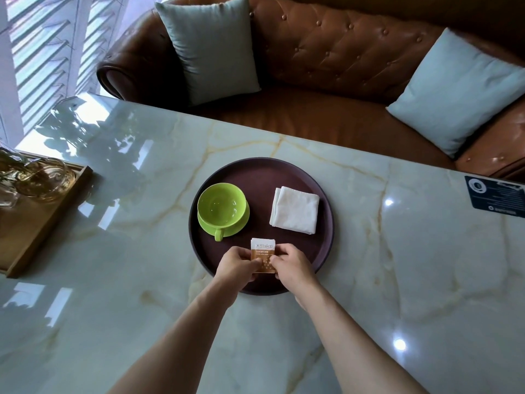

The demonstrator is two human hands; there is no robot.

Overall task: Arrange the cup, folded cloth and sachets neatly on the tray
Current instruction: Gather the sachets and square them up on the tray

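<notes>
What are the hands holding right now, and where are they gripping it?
Both hands hold the sachets over the tray: the left hand pinches the lower left edge, the right hand the lower right edge.

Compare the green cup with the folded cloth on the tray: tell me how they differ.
The green cup is round and glossy; the folded cloth is squarish, white and matte. The cup stands raised on a matching saucer on the tray's left half; the cloth lies flat on the tray's right half. The cup's handle points toward the person; the cloth sits slightly askew. Both rest inside the dark round tray, untouched by either hand.
</notes>
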